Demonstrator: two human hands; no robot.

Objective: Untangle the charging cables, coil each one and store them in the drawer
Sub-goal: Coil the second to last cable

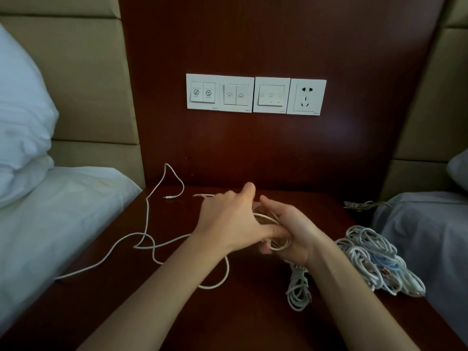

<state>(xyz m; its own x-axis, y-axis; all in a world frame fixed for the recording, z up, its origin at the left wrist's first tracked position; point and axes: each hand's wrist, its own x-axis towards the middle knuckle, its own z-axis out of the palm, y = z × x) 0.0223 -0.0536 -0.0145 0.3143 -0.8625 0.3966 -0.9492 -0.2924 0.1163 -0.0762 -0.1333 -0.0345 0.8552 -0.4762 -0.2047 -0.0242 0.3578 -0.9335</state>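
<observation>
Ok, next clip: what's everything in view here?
white cable: one, white, looped in both hands, rest trailing across nightstand's left
cable tangle: one heap, white and pale blue, nightstand's right edge
coiled bundle: one, whitish, below the right wrist
grey cord: one, grey, back right corner
nightstand: one, dark red-brown, centre
switch plates: three, white, wall panel
wall socket: one, white, right of switches
pillow: one, white, left
left hand: one, grips the cable
right hand: one, holds the loops
</observation>
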